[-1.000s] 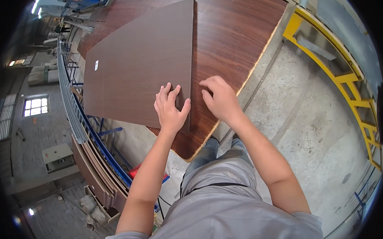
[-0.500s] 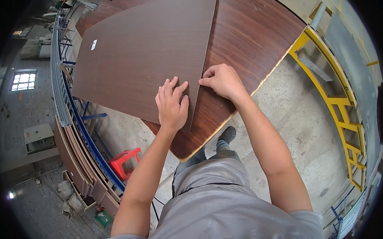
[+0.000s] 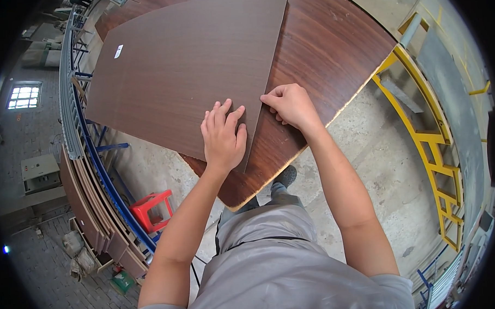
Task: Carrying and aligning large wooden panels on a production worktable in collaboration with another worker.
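A dark brown board (image 3: 184, 58) with a small white label (image 3: 118, 51) lies at an angle on a larger reddish-brown wood-grain board (image 3: 325, 48). My left hand (image 3: 222, 134) rests on the upper board near its right-hand edge, fingers spread and palm down. At that same edge is my right hand (image 3: 293, 106), its thumb and forefinger pinched together and the other fingers curled under. The fingertips touch the board's side. Whether they grip the edge itself or some small thing there is too small to tell.
Yellow metal framing (image 3: 430, 164) stands on the right. To the left are a red plastic stool (image 3: 151, 211), a blue metal rack (image 3: 111, 192) and brown boards (image 3: 91, 206) leaning in a row. A grey control box (image 3: 40, 172) sits farther left. The lower board's near corner reaches close to my waist.
My right hand has slid slightly away from me along the upper board's edge, still pinched. The left hand stays flat in nearly the same spot. The whole view has shifted a little.
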The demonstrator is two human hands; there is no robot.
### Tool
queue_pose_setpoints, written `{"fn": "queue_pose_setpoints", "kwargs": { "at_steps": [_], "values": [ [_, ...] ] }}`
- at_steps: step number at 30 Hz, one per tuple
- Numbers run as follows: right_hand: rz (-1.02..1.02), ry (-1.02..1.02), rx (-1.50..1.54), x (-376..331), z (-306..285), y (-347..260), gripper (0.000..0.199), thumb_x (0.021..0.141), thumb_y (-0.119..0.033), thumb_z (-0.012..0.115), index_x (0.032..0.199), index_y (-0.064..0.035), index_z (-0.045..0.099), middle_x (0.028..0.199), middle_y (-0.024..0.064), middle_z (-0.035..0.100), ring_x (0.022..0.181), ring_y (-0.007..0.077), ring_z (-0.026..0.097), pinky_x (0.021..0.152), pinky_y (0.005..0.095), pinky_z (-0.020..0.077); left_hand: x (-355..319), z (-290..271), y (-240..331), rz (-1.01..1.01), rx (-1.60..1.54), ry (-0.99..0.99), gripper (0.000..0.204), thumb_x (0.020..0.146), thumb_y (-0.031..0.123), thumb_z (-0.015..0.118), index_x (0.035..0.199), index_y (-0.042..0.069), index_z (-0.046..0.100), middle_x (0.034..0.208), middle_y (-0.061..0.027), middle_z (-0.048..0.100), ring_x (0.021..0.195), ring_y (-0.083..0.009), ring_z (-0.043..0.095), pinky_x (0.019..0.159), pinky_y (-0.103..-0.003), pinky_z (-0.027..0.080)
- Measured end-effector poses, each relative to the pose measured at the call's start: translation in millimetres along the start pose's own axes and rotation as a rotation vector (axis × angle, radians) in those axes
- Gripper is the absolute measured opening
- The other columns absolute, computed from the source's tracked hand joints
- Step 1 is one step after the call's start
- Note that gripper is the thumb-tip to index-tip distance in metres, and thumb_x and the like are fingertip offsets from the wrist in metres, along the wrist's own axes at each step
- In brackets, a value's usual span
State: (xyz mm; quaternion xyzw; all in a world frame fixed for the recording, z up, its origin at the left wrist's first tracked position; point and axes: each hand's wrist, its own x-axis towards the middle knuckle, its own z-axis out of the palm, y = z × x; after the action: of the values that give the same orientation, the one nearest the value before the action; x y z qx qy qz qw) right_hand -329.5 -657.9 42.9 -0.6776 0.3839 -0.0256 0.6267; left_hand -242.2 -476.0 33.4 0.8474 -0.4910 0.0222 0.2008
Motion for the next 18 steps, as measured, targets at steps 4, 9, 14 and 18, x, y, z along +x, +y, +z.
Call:
{"fn": "queue_pose_setpoints", "kwargs": {
  "at_steps": [4,9,14,18],
  "values": [
    [0.027,0.004,0.029,2.0,1.2,-1.3,0.021,0.081,-0.018,0.065,0.081,0.0027,0.069,0.062,0.0063,0.062,0.047,0.0119,0.056,0.043,0.0264,0.0461,-0.1,0.1,0.0,-0.001,0.004,0.000,0.037,0.084,0.014,0.056,0.121,0.015,0.055,0.134,-0.0109,0.045,0.130,-0.0333,0.036,0.108,-0.051,0.023],
    [0.051,-0.001,0.037,3.9,1.0,-1.8,0.023,0.083,-0.019,0.065,0.079,0.0027,0.069,0.063,0.0062,0.063,0.046,0.0116,0.056,0.042,0.0262,0.0456,-0.2,-0.4,0.3,-0.001,-0.003,0.013,0.037,0.084,0.014,0.056,0.121,0.015,0.055,0.134,-0.0109,0.045,0.129,-0.0333,0.036,0.108,-0.051,0.023],
    [0.090,0.009,0.065,4.7,1.7,-4.2,0.026,0.086,-0.022,0.063,0.080,0.0023,0.067,0.065,0.0053,0.063,0.046,0.0098,0.053,0.041,0.0248,0.0426,-0.6,-2.0,1.3,0.000,0.018,0.008,0.039,0.083,0.014,0.056,0.122,0.014,0.055,0.134,-0.0112,0.045,0.129,-0.0333,0.037,0.108,-0.050,0.024],
    [0.085,0.042,0.082,3.7,4.0,-5.2,0.028,0.089,-0.025,0.061,0.082,0.0018,0.066,0.067,0.0050,0.064,0.045,0.0083,0.051,0.039,0.0237,0.0405,-0.8,-2.8,1.7,-0.005,0.018,0.013,0.039,0.083,0.014,0.057,0.122,0.014,0.054,0.134,-0.0112,0.045,0.129,-0.0333,0.037,0.109,-0.050,0.024]
  ]
}}
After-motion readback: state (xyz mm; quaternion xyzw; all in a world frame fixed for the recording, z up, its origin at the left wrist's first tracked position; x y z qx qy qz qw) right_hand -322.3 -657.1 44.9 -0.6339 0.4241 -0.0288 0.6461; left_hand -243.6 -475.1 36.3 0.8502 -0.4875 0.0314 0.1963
